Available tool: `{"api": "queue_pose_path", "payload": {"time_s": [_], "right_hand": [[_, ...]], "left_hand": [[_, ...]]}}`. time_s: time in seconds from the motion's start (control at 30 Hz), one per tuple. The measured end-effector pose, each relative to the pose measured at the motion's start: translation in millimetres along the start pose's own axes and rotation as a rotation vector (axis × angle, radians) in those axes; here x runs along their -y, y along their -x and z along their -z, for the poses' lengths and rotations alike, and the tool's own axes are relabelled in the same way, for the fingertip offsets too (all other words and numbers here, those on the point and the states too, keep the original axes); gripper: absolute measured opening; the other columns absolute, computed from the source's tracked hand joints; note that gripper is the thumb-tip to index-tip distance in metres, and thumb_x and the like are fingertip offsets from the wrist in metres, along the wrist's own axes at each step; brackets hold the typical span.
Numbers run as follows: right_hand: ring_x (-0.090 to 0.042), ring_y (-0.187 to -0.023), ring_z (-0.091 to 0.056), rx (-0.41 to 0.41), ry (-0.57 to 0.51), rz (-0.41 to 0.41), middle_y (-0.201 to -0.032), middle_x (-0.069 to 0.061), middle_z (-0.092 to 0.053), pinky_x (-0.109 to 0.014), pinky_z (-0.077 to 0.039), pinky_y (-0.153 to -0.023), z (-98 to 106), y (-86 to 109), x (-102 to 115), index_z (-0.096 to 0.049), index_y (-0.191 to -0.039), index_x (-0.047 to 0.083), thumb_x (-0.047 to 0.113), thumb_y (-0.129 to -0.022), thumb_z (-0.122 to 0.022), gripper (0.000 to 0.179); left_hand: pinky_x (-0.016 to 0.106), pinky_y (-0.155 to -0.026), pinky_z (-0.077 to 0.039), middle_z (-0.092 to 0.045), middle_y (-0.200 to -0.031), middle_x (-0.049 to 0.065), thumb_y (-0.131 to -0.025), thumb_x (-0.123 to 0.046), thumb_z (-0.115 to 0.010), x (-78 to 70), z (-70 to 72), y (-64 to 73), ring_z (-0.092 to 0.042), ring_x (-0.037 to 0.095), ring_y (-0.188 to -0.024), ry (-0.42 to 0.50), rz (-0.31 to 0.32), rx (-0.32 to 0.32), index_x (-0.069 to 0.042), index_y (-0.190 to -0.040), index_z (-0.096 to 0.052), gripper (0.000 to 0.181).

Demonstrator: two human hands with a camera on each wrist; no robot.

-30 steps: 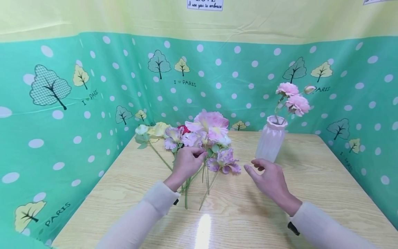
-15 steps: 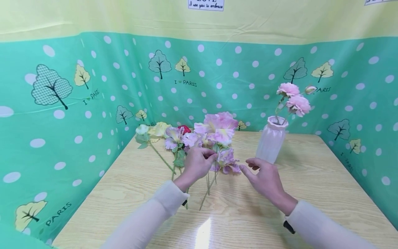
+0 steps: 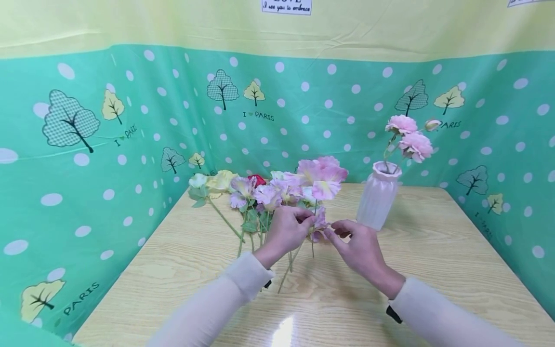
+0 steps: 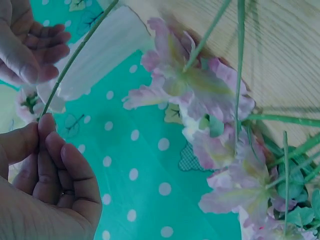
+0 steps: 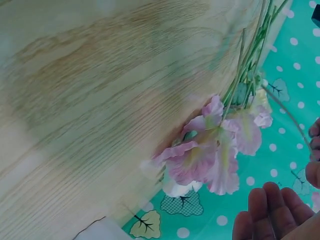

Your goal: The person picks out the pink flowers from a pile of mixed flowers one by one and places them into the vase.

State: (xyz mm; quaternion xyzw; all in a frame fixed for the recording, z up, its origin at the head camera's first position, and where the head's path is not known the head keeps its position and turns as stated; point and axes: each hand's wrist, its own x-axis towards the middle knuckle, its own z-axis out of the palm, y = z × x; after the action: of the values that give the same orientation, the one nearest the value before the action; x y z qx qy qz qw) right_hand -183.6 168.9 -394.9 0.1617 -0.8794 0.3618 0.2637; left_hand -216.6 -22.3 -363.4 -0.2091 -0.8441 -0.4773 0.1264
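Note:
My left hand (image 3: 288, 231) pinches the thin green stem (image 4: 75, 57) of a large pink artificial flower (image 3: 323, 176) between thumb and forefinger. The bloom rises above the hand in the head view, and the stem's lower end hangs over the table. Close to the right of it is my right hand (image 3: 362, 246), its fingers loosely bent with nothing in them. In the left wrist view the right hand's fingers (image 4: 45, 47) are beside the stem, apart from it. Behind the right hand stands a white ribbed vase (image 3: 377, 200) with pink flowers (image 3: 416, 146) in it.
Several lilac flowers (image 3: 266, 195), a yellow one (image 3: 222, 181), a red one (image 3: 257, 180) and a white one (image 3: 198, 180) lie on the wooden table (image 3: 173, 279), left of the vase. A green dotted cloth (image 3: 329, 103) surrounds the table's back and sides.
My left hand has moved right, drawing the pink flower away from the pile towards the vase. The right hand has shifted left, and the two hands are nearer each other.

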Motion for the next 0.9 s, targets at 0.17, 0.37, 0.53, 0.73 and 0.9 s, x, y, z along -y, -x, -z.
{"api": "queue_pose_path", "payload": {"time_s": [0.17, 0.37, 0.53, 0.73, 0.9], "right_hand": [[-0.011, -0.071, -0.068, 0.021, -0.029, 0.002, -0.081, 0.001, -0.076, -0.037, -0.058, -0.066, -3.8, -0.4, 3.3, -0.08, -0.094, 0.007, 0.01, -0.086, -0.084, 0.011], [-0.008, -0.07, -0.067, 0.056, -0.045, 0.005, -0.081, 0.006, -0.076, -0.029, -0.057, -0.062, -7.1, -0.6, 5.6, -0.08, -0.089, 0.009, 0.016, -0.088, -0.083, 0.007], [-0.007, -0.067, -0.066, 0.044, -0.071, 0.028, -0.078, 0.004, -0.076, -0.026, -0.055, -0.06, -7.5, -0.5, 8.0, -0.08, -0.09, 0.006, 0.007, -0.086, -0.083, 0.004], [-0.003, -0.063, -0.065, 0.045, -0.101, 0.044, -0.074, 0.004, -0.075, -0.03, -0.057, -0.06, -8.5, -0.4, 9.9, -0.081, -0.09, 0.006, 0.002, -0.086, -0.08, 0.005], [-0.003, -0.061, -0.064, 0.041, -0.113, 0.022, -0.072, 0.004, -0.073, -0.025, -0.055, -0.058, -9.9, 0.0, 10.7, -0.081, -0.088, 0.006, 0.001, -0.087, -0.078, 0.006]], "left_hand": [[0.022, -0.056, -0.054, -0.078, -0.084, 0.004, -0.092, -0.011, -0.078, -2.7, -6.6, 0.2, -0.066, 0.005, -0.063, 0.02, -0.022, 0.0, -0.006, -0.091, -0.082, 0.006], [0.023, -0.054, -0.054, -0.078, -0.088, 0.008, -0.093, -0.011, -0.077, -4.7, -11.6, -0.5, -0.071, 0.014, -0.067, 0.085, 0.01, 0.026, -0.005, -0.095, -0.082, 0.008], [0.022, -0.056, -0.055, -0.078, -0.088, 0.006, -0.093, -0.01, -0.076, -7.3, -12.2, -0.3, -0.071, 0.013, -0.067, 0.076, -0.001, 0.023, -0.005, -0.096, -0.081, 0.008], [0.022, -0.056, -0.055, -0.078, -0.087, 0.005, -0.093, -0.009, -0.076, -8.3, -12.8, 0.1, -0.069, 0.006, -0.067, 0.068, -0.012, 0.02, -0.005, -0.095, -0.082, 0.007], [0.021, -0.057, -0.055, -0.078, -0.087, 0.004, -0.093, -0.011, -0.077, -9.4, -13.1, 0.5, -0.07, 0.006, -0.065, 0.074, -0.005, 0.029, -0.005, -0.096, -0.082, 0.008]]}}
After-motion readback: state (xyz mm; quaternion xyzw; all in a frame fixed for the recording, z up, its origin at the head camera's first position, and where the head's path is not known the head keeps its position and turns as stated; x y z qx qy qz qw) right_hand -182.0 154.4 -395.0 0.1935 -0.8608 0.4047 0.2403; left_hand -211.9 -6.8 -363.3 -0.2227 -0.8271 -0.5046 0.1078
